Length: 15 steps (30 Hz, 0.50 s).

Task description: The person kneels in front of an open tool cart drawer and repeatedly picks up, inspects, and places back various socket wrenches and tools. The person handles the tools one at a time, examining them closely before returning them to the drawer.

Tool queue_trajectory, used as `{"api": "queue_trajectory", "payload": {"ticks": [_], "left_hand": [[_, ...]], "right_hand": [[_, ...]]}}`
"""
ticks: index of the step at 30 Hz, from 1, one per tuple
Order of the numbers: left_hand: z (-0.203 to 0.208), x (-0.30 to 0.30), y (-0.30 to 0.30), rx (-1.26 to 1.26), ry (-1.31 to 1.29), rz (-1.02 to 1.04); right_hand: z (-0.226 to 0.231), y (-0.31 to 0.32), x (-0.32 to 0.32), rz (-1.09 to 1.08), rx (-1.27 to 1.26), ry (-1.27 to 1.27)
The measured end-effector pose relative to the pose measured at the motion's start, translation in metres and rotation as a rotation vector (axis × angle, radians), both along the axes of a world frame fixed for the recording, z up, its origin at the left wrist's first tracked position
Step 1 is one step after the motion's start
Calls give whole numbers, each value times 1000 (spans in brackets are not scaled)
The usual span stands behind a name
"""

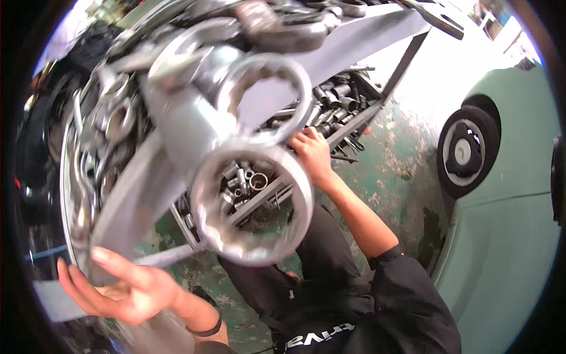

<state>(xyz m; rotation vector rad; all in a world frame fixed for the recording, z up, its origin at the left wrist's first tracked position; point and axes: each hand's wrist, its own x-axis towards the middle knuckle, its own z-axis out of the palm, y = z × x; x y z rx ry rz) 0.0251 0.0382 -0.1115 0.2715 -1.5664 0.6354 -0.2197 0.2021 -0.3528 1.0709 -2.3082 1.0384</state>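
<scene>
My left hand [132, 292] is raised at the lower left beside the cart's edge, fingers apart and nothing in it. My right hand [312, 154] reaches to the cart's lower tray [354, 122], its fingers bent over the rim. Part of that hand is hidden behind large ring spanners. One big spanner ring [253, 255] and another above it [303, 82] loom close and blurred in front of the cart. Dark sockets [339, 100] lie in the tray near my right fingers. Shiny sockets [240, 180] show through the lower ring.
More spanners [118, 121] and metal tools crowd the cart's top at the left and far side. A pale green car [507, 236] with a dark wheel [470, 151] stands on the right. Beneath lies a worn green floor [389, 177].
</scene>
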Motion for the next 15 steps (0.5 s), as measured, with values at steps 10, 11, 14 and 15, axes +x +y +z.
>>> {"api": "queue_trajectory", "payload": {"ticks": [10,11,14,15], "left_hand": [[-232,11,-4,815,-457,-148],[-243,14,-6,803,-407,-184],[-255,21,0,828,-440,-112],[-255,22,2,828,-442,-87]], "right_hand": [[5,10,-6,154,214,-74],[5,9,-4,171,195,-61],[6,7,-1,176,217,-17],[8,6,-1,172,259,-28]]}}
